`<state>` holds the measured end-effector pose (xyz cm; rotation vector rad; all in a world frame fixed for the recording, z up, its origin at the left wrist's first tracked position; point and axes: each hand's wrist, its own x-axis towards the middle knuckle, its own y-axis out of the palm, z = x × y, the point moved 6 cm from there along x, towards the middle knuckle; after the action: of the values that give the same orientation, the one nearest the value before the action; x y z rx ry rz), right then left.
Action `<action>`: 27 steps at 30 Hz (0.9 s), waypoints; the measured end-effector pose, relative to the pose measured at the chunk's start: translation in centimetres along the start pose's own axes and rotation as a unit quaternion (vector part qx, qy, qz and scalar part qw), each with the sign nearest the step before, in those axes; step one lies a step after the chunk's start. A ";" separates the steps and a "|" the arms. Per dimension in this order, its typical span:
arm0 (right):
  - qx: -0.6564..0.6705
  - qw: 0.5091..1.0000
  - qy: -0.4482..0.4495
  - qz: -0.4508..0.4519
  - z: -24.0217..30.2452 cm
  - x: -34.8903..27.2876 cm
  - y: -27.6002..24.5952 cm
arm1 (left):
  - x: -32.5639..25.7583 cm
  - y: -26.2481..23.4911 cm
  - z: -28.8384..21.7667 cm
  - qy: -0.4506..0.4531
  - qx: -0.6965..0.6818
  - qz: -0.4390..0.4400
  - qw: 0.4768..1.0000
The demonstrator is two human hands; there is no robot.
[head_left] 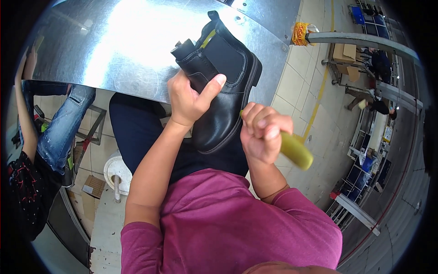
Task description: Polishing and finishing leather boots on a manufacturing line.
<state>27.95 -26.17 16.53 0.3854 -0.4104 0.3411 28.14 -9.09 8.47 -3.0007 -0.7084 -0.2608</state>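
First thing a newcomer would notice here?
Probably the glossy black ankle boot at upper centre, gripped by the left hand in front of the shiny metal table. Next, just right of it, the blurred yellow-green handle sticking out of the right hand's fist. Then the magenta shirt filling the lower centre.

- Left hand [192,98] on the black boot [228,98]: I can't see all its fingertips, some hidden behind the boot.
- Right of the boot, a yellow-green handle [296,151] blurs; the right hand [263,130] hides part from me.
- Left of the boot, my view's rim cuts off a co-worker [28,192].
- Far right of it, a distant person [379,107] is too small to make out.
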 end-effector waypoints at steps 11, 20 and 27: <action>-0.294 0.908 -0.209 0.214 2.1 -6.7 8.3 | -0.5 0.0 0.3 0.000 -0.015 -0.005 1.000; -0.124 0.989 0.075 0.023 3.1 -6.3 2.0 | -0.5 -0.4 1.2 0.011 -0.017 -0.173 0.985; 0.002 0.965 0.160 -0.206 1.5 0.6 -1.3 | -0.6 -0.6 1.9 -0.001 -0.018 -0.161 0.987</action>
<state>28.47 -27.82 17.65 0.4012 -0.0083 -0.0060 27.63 -8.60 6.50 -2.9055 -1.2020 -0.2830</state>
